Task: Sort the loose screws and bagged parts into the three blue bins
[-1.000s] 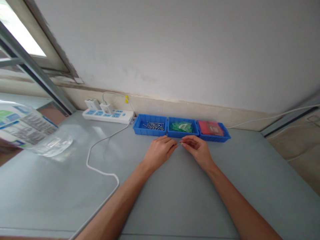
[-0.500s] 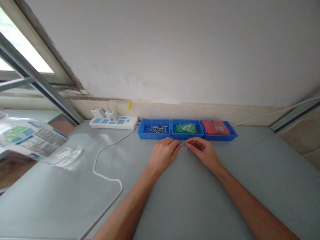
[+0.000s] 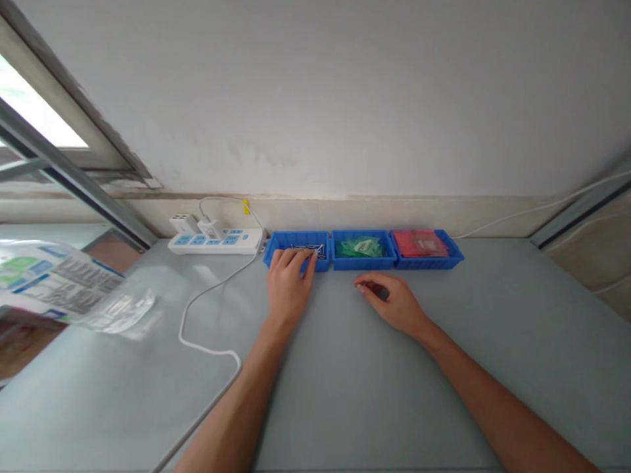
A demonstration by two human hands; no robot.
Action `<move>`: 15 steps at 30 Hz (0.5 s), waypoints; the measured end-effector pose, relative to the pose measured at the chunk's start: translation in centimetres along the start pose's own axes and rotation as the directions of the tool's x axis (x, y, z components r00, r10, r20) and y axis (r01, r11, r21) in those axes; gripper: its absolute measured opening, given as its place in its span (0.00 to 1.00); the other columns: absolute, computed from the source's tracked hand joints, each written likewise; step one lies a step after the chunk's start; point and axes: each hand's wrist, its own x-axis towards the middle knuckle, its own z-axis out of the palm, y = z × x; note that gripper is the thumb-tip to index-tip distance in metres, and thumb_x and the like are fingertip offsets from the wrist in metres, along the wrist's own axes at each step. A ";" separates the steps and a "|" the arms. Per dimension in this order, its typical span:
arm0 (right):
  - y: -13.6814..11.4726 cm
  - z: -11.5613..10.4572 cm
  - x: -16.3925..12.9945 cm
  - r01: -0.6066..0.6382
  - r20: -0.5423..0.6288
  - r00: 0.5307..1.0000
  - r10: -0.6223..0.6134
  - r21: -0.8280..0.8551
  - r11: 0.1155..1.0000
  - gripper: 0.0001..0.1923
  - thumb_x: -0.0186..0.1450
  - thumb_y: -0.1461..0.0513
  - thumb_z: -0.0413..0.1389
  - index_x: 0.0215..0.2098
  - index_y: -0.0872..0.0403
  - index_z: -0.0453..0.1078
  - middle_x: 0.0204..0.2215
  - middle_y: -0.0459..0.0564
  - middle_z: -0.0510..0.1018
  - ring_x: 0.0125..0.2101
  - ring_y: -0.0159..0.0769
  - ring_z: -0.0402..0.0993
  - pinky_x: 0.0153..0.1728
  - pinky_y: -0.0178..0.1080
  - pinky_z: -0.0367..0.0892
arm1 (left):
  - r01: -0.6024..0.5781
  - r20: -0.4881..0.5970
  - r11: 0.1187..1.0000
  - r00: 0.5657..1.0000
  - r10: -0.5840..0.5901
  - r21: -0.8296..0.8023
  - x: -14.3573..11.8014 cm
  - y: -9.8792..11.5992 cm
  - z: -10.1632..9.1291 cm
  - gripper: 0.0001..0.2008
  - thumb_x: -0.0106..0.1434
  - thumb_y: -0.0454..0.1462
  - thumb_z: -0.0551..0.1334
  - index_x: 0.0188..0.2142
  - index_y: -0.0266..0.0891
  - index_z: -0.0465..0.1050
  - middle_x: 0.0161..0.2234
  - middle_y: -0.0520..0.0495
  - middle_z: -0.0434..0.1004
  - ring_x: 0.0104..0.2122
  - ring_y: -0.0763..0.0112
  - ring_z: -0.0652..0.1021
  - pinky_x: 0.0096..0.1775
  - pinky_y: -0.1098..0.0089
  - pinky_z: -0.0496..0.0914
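Note:
My left hand (image 3: 290, 279) reaches over the front wall of the left blue bin (image 3: 323, 265), which holds silver screws (image 3: 302, 247). Its thumb and fingers are closed around a screw (image 3: 318, 250), seen at the fingertips. Over the table in front of the middle blue bin (image 3: 365, 265) is my right hand (image 3: 394, 302), curled with thumb and forefinger pressed together. Whether anything is in that pinch I cannot make out. Green plastic bags (image 3: 362, 247) lie in the middle bin, red packets (image 3: 419, 243) in the right blue bin (image 3: 428, 263).
A white power strip (image 3: 217, 248) with plugged-in chargers stands left of the bins. Its white cable (image 3: 207, 349) winds across the grey table (image 3: 355, 407). At the left is a clear plastic bottle (image 3: 79, 282). A wall (image 3: 335, 118) rises behind the bins.
My left hand has moved away from my right hand, leftward and forward to the screw bin. The screw that was between both hands is no longer there. The view has shifted slightly.

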 end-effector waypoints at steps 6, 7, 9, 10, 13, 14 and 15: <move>0.2 -0.3 0.1 0.033 -0.025 0.999 -0.035 -0.072 0.997 0.10 0.69 0.61 0.55 0.42 0.50 0.79 0.37 0.50 0.85 0.33 0.38 0.79 0.37 0.40 0.74 | -0.034 0.051 0.999 0.998 0.034 -0.003 -0.5 0.1 0.6 0.10 0.71 0.38 0.61 0.48 0.42 0.79 0.45 0.42 0.79 0.46 0.57 0.73 0.50 0.54 0.73; 0.3 -0.4 0.1 0.040 -0.030 0.999 -0.042 -0.088 0.995 0.10 0.69 0.61 0.55 0.42 0.50 0.79 0.37 0.50 0.84 0.33 0.38 0.79 0.38 0.40 0.74 | -0.058 0.066 0.998 0.996 0.060 -0.025 -0.6 0.4 0.7 0.10 0.71 0.38 0.60 0.48 0.42 0.79 0.45 0.42 0.79 0.46 0.57 0.73 0.50 0.55 0.73; 0.5 -0.6 0.2 0.055 -0.043 0.997 -0.060 -0.118 0.991 0.10 0.69 0.61 0.55 0.42 0.50 0.79 0.37 0.50 0.84 0.33 0.39 0.79 0.40 0.41 0.74 | -0.107 0.105 0.991 0.988 0.115 -0.081 -0.8 1.1 0.7 0.11 0.72 0.37 0.60 0.49 0.41 0.78 0.45 0.42 0.79 0.46 0.59 0.74 0.51 0.56 0.73; 0.6 -0.7 0.2 0.059 -0.052 0.996 -0.067 -0.133 0.989 0.10 0.69 0.61 0.55 0.43 0.51 0.79 0.37 0.50 0.84 0.34 0.39 0.79 0.41 0.41 0.73 | -0.128 0.131 0.986 0.981 0.142 -0.108 -0.8 1.5 0.7 0.11 0.72 0.37 0.59 0.50 0.40 0.78 0.44 0.42 0.79 0.46 0.59 0.74 0.51 0.57 0.73; 0.9 -1.1 0.3 0.034 -0.077 0.996 -0.049 -0.178 0.983 0.12 0.70 0.59 0.54 0.44 0.50 0.79 0.31 0.49 0.83 0.30 0.38 0.78 0.37 0.39 0.71 | -0.168 0.228 0.970 0.952 0.206 -0.173 -1.0 2.4 0.7 0.13 0.73 0.35 0.58 0.52 0.39 0.77 0.37 0.43 0.79 0.42 0.60 0.74 0.48 0.60 0.73; 1.0 -1.2 0.3 0.020 -0.081 0.996 -0.036 -0.194 0.981 0.12 0.70 0.58 0.53 0.44 0.50 0.79 0.26 0.47 0.80 0.27 0.38 0.76 0.33 0.38 0.69 | -0.173 0.262 0.967 0.940 0.219 -0.189 -1.2 2.7 0.8 0.14 0.73 0.35 0.57 0.53 0.38 0.77 0.35 0.44 0.79 0.41 0.61 0.75 0.46 0.61 0.74; 1.0 -1.3 0.3 0.005 -0.084 0.996 -0.023 -0.209 0.978 0.13 0.70 0.58 0.53 0.45 0.50 0.79 0.22 0.45 0.77 0.23 0.37 0.73 0.30 0.37 0.67 | -0.173 0.295 0.963 0.928 0.229 -0.205 -1.3 2.8 0.9 0.14 0.73 0.34 0.56 0.53 0.39 0.77 0.33 0.44 0.78 0.39 0.62 0.75 0.44 0.62 0.74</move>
